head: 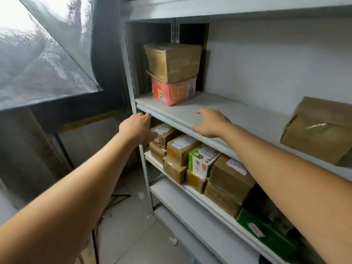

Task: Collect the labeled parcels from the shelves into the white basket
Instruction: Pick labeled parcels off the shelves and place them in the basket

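The left grip (pixel 137 128) curls at the shelf (pixel 247 119) edge; holding or not, I cannot tell. The right grip (pixel 211 122) spreads wide.

2 stacked boxes (pixel 172 62) at left rear of middle shelf (pixel 238 115), another box (pixel 316 130) at its right, parcels (pixel 202 161) on lower shelf (pixel 209 203)

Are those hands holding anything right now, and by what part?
No parcel is held. The right hand lies open at the shelf edge; the left hand curls at its corner, grip unclear.
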